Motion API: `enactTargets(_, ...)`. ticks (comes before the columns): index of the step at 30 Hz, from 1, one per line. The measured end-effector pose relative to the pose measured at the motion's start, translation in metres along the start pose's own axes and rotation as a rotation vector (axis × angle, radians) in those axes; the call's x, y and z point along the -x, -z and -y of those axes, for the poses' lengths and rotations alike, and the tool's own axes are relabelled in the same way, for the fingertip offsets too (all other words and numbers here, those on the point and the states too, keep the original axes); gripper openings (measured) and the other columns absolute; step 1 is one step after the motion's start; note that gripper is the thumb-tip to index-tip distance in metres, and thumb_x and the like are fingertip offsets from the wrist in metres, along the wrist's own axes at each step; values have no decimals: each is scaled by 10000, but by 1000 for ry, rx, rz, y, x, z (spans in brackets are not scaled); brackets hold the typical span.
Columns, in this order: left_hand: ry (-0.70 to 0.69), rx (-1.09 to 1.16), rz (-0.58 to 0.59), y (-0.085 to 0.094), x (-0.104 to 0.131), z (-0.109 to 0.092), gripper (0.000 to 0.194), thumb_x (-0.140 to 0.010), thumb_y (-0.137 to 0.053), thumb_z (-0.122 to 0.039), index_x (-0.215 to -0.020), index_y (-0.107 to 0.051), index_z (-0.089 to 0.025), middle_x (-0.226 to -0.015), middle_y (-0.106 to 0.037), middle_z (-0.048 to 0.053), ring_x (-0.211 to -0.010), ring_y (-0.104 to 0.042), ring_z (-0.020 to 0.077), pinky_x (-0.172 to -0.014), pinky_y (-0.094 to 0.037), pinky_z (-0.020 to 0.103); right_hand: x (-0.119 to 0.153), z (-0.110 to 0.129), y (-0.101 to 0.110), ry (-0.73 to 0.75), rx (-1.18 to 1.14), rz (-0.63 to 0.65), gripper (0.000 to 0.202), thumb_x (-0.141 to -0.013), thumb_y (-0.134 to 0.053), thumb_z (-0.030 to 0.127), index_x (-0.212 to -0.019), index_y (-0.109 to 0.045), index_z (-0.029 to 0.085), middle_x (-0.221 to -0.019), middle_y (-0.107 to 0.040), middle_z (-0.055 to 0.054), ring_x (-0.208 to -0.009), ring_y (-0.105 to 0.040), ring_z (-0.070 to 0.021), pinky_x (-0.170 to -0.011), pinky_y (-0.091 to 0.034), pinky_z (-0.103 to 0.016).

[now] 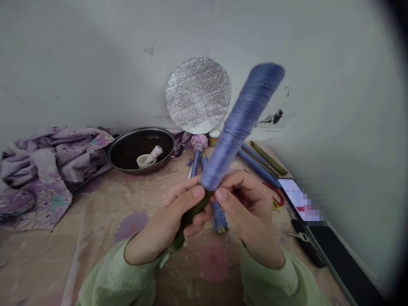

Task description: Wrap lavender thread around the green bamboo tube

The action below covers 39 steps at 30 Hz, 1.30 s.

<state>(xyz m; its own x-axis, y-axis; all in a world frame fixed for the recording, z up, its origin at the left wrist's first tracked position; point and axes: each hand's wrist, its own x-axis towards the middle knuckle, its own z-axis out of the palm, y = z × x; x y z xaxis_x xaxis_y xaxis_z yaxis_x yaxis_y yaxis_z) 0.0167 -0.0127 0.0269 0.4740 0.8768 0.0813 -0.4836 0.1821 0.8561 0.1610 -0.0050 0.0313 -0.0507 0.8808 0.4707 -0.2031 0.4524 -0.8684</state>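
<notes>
A thick rod wound with blue-purple cord [240, 123] slants up to the right in front of me, its lower part a bare dark green stem [191, 212]. My left hand [174, 214] is wrapped round the green stem, thumb on top just below the cord's lower edge. My right hand [251, 212] is closed at that same edge, thumb and forefinger pinched against the rod. Any loose cord end between the right fingers is too small to make out. Behind and below the hands lies another blue-wound piece [219, 216], partly hidden.
A black pan [140, 168] holds a white cup [145, 161]. Purple floral cloth [47, 170] is heaped at left. A silver disc [198, 95] stands by the wall. At right lie green and blue rods [261, 165], red-handled scissors [279, 193], a lit phone [296, 197] and a black knife [309, 246].
</notes>
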Motion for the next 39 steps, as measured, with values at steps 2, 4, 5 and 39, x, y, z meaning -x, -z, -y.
enactTargets(2, 35, 26, -13, -1, 1, 1, 356, -925, -600, -536, -855, -574, -187, -526, -380, -96, -376, -220, 26, -330, -207, 117, 0, 0, -1, 11, -24, 19, 164, -870, -740, 197, -721, -671, 210, -614, -664, 20, -504, -617, -111, -433, -490, -195)
enactTargets(4, 62, 47, -15, 0, 1, 2, 368, -921, -589, -546, -823, -564, -192, -521, -370, -96, -372, -212, 25, -330, -192, 118, 0, -1, -1, 32, -42, 37, 160, -875, -734, 194, -728, -672, 207, -623, -686, 11, -508, -635, -116, -438, -506, -198)
enactTargets(5, 67, 51, -12, 1, 1, 3, 376, -925, -574, -547, -805, -563, -192, -517, -367, -95, -366, -211, 20, -333, -188, 118, 0, -2, -1, 44, -46, 43, 157, -875, -733, 190, -731, -673, 206, -627, -693, 8, -511, -639, -116, -440, -508, -197)
enactTargets(39, 338, 299, 207, 3, 5, -7, 512, -941, -496, -652, -704, -444, -202, -472, -262, -114, -295, -71, 10, -233, -87, 118, 4, 2, -8, -43, -156, 61, 224, -899, -773, 328, -761, -620, 240, -530, -688, 47, -391, -667, -136, -405, -581, -223)
